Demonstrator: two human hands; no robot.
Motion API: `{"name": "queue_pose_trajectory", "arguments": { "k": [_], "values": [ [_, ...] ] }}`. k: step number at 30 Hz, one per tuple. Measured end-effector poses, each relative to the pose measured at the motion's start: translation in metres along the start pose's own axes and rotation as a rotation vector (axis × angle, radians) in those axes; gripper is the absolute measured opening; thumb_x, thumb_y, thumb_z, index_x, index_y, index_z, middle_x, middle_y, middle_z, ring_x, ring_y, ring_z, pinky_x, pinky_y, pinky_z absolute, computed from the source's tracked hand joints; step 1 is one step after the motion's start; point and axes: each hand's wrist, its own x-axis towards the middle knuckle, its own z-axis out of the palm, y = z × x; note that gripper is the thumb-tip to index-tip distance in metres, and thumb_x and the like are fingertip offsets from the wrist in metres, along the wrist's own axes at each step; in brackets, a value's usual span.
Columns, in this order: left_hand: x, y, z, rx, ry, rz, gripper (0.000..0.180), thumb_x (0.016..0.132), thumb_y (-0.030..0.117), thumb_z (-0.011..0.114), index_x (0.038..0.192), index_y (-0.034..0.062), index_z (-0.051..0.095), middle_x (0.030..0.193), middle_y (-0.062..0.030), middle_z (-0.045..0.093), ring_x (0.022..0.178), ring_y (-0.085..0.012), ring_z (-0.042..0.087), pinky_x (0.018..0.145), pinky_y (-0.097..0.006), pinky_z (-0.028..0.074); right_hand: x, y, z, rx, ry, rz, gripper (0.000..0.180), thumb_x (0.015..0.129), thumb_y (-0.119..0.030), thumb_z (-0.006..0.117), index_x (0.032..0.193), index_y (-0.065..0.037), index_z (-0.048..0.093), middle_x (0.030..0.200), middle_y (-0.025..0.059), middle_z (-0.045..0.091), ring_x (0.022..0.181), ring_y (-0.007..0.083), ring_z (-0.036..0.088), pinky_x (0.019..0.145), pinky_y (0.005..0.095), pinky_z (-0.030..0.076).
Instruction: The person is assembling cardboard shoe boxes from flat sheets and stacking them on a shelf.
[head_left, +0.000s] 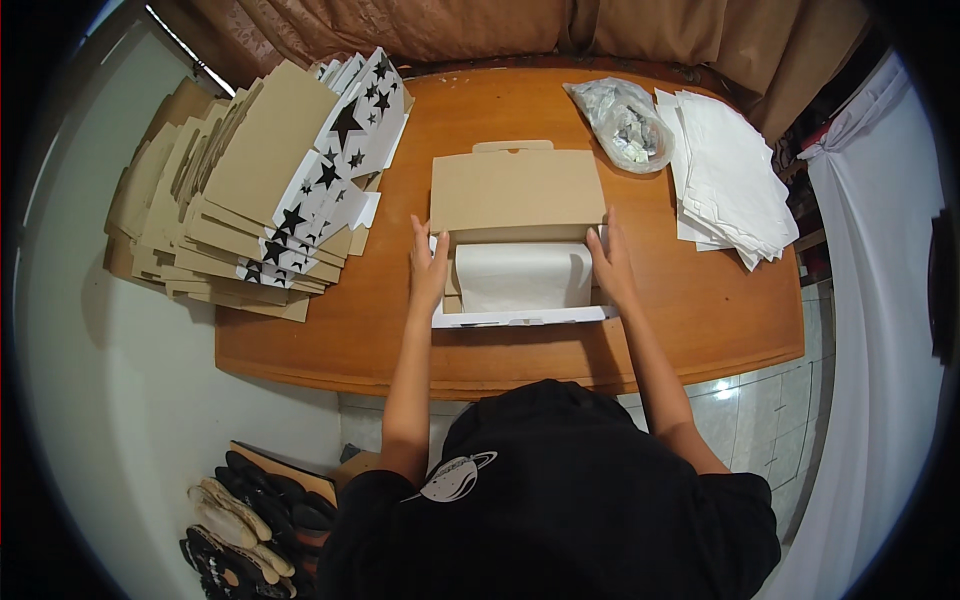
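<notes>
A box [517, 240] stands mid-counter [700, 310], lid raised, white paper [520, 277] already lining it. The left hand [428, 268] and right hand [610, 265], fingers extended and flat, press its side walls. Flat blanks [250, 190] at left and paper sheets [730, 180] at right await use; much appears undone.

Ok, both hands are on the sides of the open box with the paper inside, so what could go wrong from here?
1. The white paper sheet lies loosely in the open box; the left hand and right hand pressing the side walls might crease or shift it.
2. The box's front edge sits close to the table edge, so a pull toward the person could tip it off.
3. The stack of flat cartons leans and overhangs the table; a bump may slide it.
</notes>
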Motion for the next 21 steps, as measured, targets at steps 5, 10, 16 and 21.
{"name": "queue_pose_trajectory", "arguments": {
  "k": [5, 10, 16, 21],
  "values": [
    [0.022, -0.031, -0.013, -0.430, -0.033, 0.192, 0.072, 0.094, 0.053, 0.023, 0.143, 0.0029, 0.011, 0.133, -0.0168, 0.039, 0.127, -0.0265, 0.033, 0.105, -0.034, 0.023, 0.016, -0.003, 0.005, 0.355, 0.132, -0.031, 0.062, 0.094, -0.038, 0.040, 0.139, 0.001, 0.022, 0.132, 0.0216, 0.040, 0.125, 0.0292, 0.036, 0.104, 0.0367, 0.024],
    [0.009, -0.014, -0.013, -0.522, 0.006, 0.224, 0.090, 0.084, 0.070, 0.005, 0.138, 0.0022, 0.029, 0.135, -0.0157, 0.040, 0.128, -0.0278, 0.033, 0.106, -0.039, 0.020, 0.010, 0.002, -0.002, 0.562, 0.249, -0.127, 0.058, 0.095, -0.041, 0.031, 0.137, -0.002, 0.029, 0.128, 0.0180, 0.044, 0.120, 0.0262, 0.041, 0.105, 0.0382, 0.025],
    [-0.024, -0.008, -0.024, -0.537, 0.018, 0.348, 0.100, 0.080, 0.074, 0.000, 0.131, -0.0013, 0.041, 0.138, -0.0159, 0.038, 0.131, -0.0293, 0.029, 0.107, -0.044, 0.017, -0.017, 0.001, -0.012, 0.603, 0.198, -0.265, 0.066, 0.093, -0.049, 0.021, 0.130, 0.003, 0.039, 0.127, 0.0184, 0.046, 0.123, 0.0268, 0.039, 0.105, 0.0387, 0.024],
    [-0.071, -0.014, -0.036, -0.130, 0.030, 0.451, 0.098, 0.081, 0.073, 0.002, 0.130, -0.0024, 0.041, 0.138, -0.0180, 0.036, 0.131, -0.0298, 0.029, 0.108, -0.041, 0.016, -0.056, -0.003, -0.026, 0.442, 0.075, -0.280, 0.073, 0.085, -0.060, 0.038, 0.125, 0.002, 0.045, 0.130, 0.0185, 0.043, 0.126, 0.0301, 0.035, 0.105, 0.0395, 0.023]
  ]
}}
